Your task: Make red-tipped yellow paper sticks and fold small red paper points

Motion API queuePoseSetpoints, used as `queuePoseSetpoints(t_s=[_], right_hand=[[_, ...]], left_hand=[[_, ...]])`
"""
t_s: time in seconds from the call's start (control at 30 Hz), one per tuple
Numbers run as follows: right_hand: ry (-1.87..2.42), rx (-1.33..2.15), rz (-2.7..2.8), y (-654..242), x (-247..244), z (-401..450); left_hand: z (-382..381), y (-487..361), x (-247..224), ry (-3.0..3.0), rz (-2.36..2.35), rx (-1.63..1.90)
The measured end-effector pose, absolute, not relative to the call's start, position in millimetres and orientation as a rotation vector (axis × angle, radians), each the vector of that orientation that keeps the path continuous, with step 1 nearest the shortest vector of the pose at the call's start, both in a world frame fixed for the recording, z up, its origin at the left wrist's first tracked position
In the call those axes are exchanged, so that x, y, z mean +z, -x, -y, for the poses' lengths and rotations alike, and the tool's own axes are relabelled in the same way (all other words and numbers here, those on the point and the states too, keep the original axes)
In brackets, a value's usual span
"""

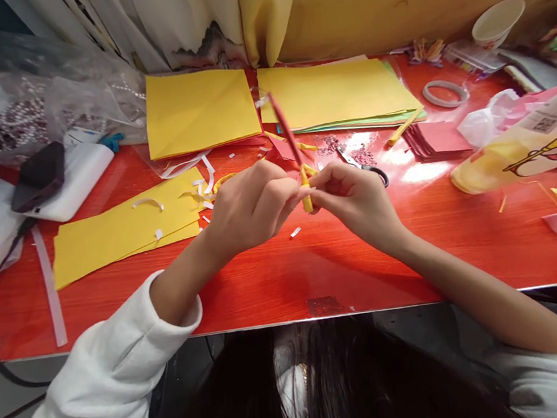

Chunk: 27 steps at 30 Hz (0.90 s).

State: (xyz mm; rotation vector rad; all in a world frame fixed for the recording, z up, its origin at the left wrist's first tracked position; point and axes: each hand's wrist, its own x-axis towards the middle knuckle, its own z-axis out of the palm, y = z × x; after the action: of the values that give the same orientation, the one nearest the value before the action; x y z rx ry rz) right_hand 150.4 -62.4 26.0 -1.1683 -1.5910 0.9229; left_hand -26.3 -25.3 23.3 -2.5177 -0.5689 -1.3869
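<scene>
Pinching red stick [286,127], yellow end [307,200] between fingers [279,194]

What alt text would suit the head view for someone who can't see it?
A left hand and right hand hold a thin red stick with a yellow lower end above a glossy red table. Beyond them lie yellow rectangular paper stacks and black-handled metal scissors.

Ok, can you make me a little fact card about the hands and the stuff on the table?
Left hand: pinching a small yellow piece
Right hand: fingertips on that yellow piece too
Red stick: rising from the yellow piece
Scissors: just beyond the right hand
Yellow strips: on the left, white scraps on top
Yellow sheets: two stacks, at the back
Table: red
</scene>
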Motion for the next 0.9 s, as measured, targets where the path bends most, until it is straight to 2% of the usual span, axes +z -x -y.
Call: queuePoseSetpoints(t_s=[0.1,0.2,0.37,0.7,0.9], right_hand=[[1.134,0.917,1.509,-155,26,57],[1.059,0.944,1.534,-156,25,56],[1.031,0.929,1.575,-155,24,59],[1.047,0.751,1.722,-157,24,59],[1.115,0.990,1.602,-157,21,55]], left_hand=[[22,27,24,2.489,0.665,-1.483],[19,23,22,2.666,0.780,-1.418],[13,22,17,2.965,0.650,-1.271],[15,20,20,3.025,0.661,-1.310],[13,18,16,3.076,0.780,-1.410]])
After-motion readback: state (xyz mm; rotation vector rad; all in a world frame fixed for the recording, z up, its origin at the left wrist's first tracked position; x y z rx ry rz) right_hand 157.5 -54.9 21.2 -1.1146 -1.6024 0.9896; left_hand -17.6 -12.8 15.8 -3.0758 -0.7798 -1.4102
